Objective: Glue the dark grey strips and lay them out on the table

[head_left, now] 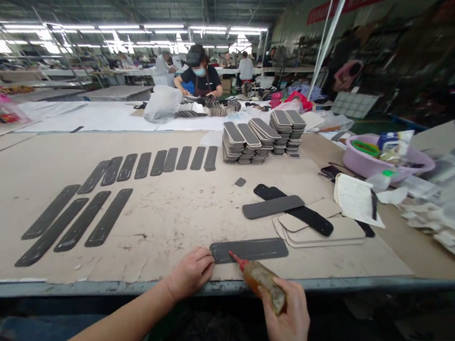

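A long dark grey strip (259, 249) with rounded corners lies flat near the table's front edge, a thin shiny line running along it. My left hand (195, 271) has its fingers curled against the strip's left end, pinning it down. In my right hand (288, 311) is a stained yellowish glue bottle (262, 279), gripped around its body. Its red nozzle tilts up and left, and the tip is over the strip's left part. Just beyond, another grey strip (272, 206) rests across a black strip (314, 217), with beige pieces (325, 234) under them.
Several glossy grey strips (109, 217) lie at the left, with a row of shorter ones (171, 160) behind. Stacks of grey pieces (263, 137) stand at the back. A purple basin (386, 156) and an open notebook (355, 197) are at right. A co-worker (200, 78) sits across the table.
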{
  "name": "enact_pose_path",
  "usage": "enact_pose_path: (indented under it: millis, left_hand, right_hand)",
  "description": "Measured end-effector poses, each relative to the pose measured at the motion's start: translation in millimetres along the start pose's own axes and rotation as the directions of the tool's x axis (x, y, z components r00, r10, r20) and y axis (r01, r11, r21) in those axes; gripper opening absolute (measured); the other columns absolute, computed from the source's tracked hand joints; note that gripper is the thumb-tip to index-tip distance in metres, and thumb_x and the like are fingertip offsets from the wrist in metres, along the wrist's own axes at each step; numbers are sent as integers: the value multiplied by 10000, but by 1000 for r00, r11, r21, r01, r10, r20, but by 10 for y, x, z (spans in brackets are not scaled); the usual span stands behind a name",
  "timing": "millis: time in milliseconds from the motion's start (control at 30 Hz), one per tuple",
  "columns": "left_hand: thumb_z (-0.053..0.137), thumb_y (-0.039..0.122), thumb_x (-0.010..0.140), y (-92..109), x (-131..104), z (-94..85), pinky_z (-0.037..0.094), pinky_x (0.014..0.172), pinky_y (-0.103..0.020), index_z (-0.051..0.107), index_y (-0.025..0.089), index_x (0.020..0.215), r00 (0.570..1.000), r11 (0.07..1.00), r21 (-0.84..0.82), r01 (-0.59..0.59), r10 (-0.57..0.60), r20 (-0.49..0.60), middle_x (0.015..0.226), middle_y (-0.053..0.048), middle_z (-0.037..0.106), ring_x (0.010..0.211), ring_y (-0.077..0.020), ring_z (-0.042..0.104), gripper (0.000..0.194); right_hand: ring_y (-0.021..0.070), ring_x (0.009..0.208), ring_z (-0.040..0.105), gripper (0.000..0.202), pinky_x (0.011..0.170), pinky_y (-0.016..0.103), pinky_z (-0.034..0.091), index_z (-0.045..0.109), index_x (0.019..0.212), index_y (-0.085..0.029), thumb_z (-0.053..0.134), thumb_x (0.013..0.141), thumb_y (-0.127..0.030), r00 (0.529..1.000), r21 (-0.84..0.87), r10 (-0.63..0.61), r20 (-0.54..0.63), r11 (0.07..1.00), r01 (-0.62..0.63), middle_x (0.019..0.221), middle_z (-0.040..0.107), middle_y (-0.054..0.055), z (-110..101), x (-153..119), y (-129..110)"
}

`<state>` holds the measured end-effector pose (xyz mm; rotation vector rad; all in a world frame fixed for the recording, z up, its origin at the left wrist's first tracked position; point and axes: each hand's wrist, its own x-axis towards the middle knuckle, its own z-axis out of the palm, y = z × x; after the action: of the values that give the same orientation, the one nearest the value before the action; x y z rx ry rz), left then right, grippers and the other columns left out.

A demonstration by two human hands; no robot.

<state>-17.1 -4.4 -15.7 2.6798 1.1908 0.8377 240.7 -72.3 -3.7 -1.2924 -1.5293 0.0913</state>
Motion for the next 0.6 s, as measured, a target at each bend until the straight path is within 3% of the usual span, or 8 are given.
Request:
enact_pose_path:
  millis: [133, 300, 533, 600]
  left_hand:
    - [474, 129, 896, -31, 20, -30, 523, 776, -289, 647, 138, 889, 1000, 997, -74, 12, -12, 6, 884, -90, 615, 844, -175, 573, 174]
    - [472, 146, 903, -83, 74, -92, 527, 791, -281, 655, 144, 889, 997, 992, -123, 5, 4, 77, 883, -82, 615, 848, -168, 587, 184]
    - [453, 135, 914, -63, 54, -57, 538, 761, -286, 654, 137, 866, 1000, 997, -72, -14, 16, 23, 865, -90, 621, 822, -168, 581, 207]
    - [462, 132, 909, -55, 32, -37, 542, 771, -297, 651, 135, 882, 1000, 999, -54, -9, 9, 11, 878, -95, 621, 828, -173, 582, 191]
  right_hand:
    - [188, 797, 552, 258, 726, 312, 470, 573, 1022, -153, 664, 851, -323, 995, -95, 10, -97, 995, -19, 891, 551, 69, -115, 43, 124]
    - [212, 789, 546, 330, 733, 336, 454, 580, 1010, -158, 685, 826, -412, 971, -280, 65, -231, 951, -131, 876, 573, 76, -364, 86, 319]
    - [190, 807, 553, 267, 727, 308, 462, 560, 1016, -176, 647, 854, -370, 986, -87, 148, -81, 984, -155, 897, 560, 55, -248, -21, 254]
    - [189, 813, 553, 265, 733, 307, 464, 559, 1013, -176, 650, 852, -365, 984, -86, 153, -96, 983, -162, 895, 559, 53, -260, -14, 266]
